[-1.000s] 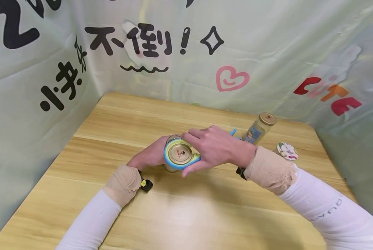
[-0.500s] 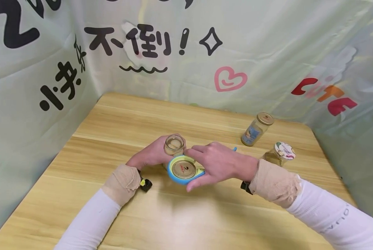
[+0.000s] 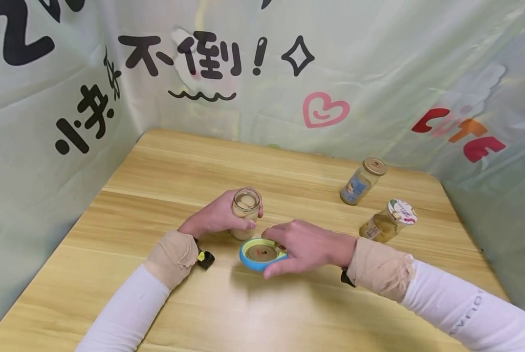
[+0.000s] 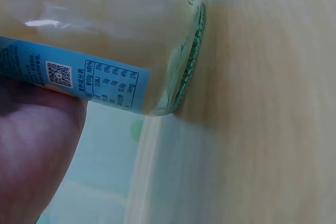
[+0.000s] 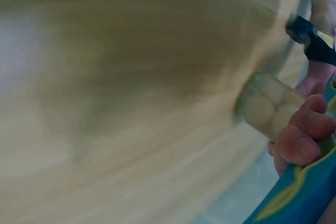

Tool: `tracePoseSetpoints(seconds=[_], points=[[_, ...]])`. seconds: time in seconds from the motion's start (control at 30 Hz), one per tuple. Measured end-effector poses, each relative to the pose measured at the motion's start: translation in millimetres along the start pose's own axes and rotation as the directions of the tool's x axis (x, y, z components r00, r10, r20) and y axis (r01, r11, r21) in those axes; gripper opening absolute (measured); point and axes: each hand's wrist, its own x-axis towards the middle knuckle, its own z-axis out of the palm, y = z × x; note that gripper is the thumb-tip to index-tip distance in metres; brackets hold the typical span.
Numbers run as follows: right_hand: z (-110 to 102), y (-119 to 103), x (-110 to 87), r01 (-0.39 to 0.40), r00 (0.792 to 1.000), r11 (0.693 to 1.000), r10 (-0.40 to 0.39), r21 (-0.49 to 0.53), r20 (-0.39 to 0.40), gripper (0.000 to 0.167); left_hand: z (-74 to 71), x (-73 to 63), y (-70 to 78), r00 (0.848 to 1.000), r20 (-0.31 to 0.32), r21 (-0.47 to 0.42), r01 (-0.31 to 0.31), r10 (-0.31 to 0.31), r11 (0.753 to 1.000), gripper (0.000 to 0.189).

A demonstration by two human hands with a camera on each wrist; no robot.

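Note:
In the head view my left hand (image 3: 218,215) grips an open glass jar (image 3: 243,214) that stands upright on the table, its fingers and thumb around the body. Pale round pieces show inside the jar (image 5: 265,108) in the right wrist view. The left wrist view shows the blue label (image 4: 73,74) and the jar's ridged base. My right hand (image 3: 311,247) holds a blue and yellow jar opener (image 3: 248,264) just in front and to the right of the jar. A gold lid (image 3: 261,253) sits inside the opener's ring. The opener's handle is mostly hidden by the hand.
Two closed jars stand at the right on the wooden table (image 3: 192,303): a tall gold-lidded jar (image 3: 362,182) farther back, and a shorter jar with a patterned lid (image 3: 387,222) close to the right forearm. A printed cloth (image 3: 262,117) hangs behind the table.
The jar opener has come off the jar with the gold lid in it, moving down and toward the front. The jar's mouth is now uncovered. The left hand keeps its grip in place.

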Motion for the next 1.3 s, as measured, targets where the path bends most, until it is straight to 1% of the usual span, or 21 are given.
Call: tracePoseSetpoints(seconds=[0.1, 0.2, 0.3, 0.4, 0.47, 0.5, 0.57, 0.63, 0.8, 0.9, 0.97, 1.03, 1.17, 1.2, 1.27, 1.3], points=[[8, 2, -0.1, -0.040, 0.998, 0.996, 0.036, 0.082, 0.051, 0.077, -0.5, -0.3, -0.5, 1.000, -0.002, -0.002, -0.004, 0.004, 1.000, 0.038], [16, 4, 0.4, -0.093, 0.990, 0.982, 0.074, 0.165, 0.118, 0.067, -0.6, -0.6, -0.9, 1.000, -0.001, -0.002, -0.009, 0.009, 1.000, 0.037], [22, 5, 1.8, -0.170, 0.972, 0.959, 0.125, 0.228, 0.200, 0.054, -0.8, -1.1, -0.5, 1.000, 0.001, 0.006, -0.007, 0.007, 1.000, 0.037], [23, 5, 4.4, -0.244, 0.947, 0.929, 0.166, 0.278, 0.276, 0.040, -1.0, -1.5, 0.3, 1.000, 0.005, 0.021, -0.006, 0.006, 1.000, 0.035], [23, 6, 6.6, -0.281, 0.933, 0.913, 0.188, 0.294, 0.307, 0.033, -1.0, -1.2, 0.8, 1.000, 0.004, 0.030, -0.009, 0.009, 0.999, 0.035], [22, 6, 7.8, -0.297, 0.927, 0.905, 0.197, 0.304, 0.320, 0.032, -0.9, -1.0, 0.9, 1.000, 0.003, 0.034, -0.008, 0.008, 0.999, 0.035], [22, 8, 10.0, -0.329, 0.915, 0.892, 0.221, 0.309, 0.337, 0.036, -0.7, -0.6, 1.3, 1.000, 0.001, 0.037, -0.006, 0.006, 0.999, 0.035], [22, 9, 11.8, -0.367, 0.898, 0.876, 0.246, 0.312, 0.364, 0.044, -0.4, -0.3, 1.3, 1.000, -0.001, 0.041, -0.001, 0.001, 0.999, 0.035], [27, 12, 14.7, -0.447, 0.850, 0.824, 0.270, 0.349, 0.452, 0.059, -0.2, -0.2, 2.1, 1.000, 0.002, 0.037, 0.006, -0.006, 0.999, 0.035], [30, 13, 16.1, -0.471, 0.832, 0.807, 0.271, 0.358, 0.484, 0.064, -0.3, -0.1, 2.7, 1.000, 0.007, 0.024, 0.002, -0.002, 1.000, 0.036], [29, 12, 18.1, -0.483, 0.821, 0.800, 0.273, 0.354, 0.502, 0.066, -0.5, 0.0, 3.0, 1.000, 0.007, 0.018, 0.005, -0.005, 1.000, 0.036], [27, 12, 20.7, -0.514, 0.801, 0.778, 0.284, 0.361, 0.527, 0.068, -0.8, 0.2, 2.9, 1.000, 0.008, 0.009, 0.008, -0.008, 1.000, 0.036], [23, 13, 26.4, -0.595, 0.744, 0.707, 0.304, 0.382, 0.595, 0.072, -1.2, 0.6, 2.8, 1.000, 0.017, 0.002, 0.004, -0.004, 1.000, 0.035], [22, 13, 27.7, -0.608, 0.733, 0.696, 0.307, 0.382, 0.607, 0.073, -1.3, 0.7, 2.4, 1.000, 0.020, 0.001, 0.001, -0.001, 1.000, 0.035], [21, 13, 30.2, -0.622, 0.717, 0.687, 0.306, 0.376, 0.626, 0.074, -1.5, 0.6, 2.4, 1.000, 0.024, 0.000, -0.002, 0.002, 1.000, 0.034], [20, 12, 31.5, -0.623, 0.713, 0.691, 0.308, 0.367, 0.630, 0.074, -1.5, 0.5, 2.4, 1.000, 0.024, -0.003, -0.001, 0.001, 1.000, 0.034]])
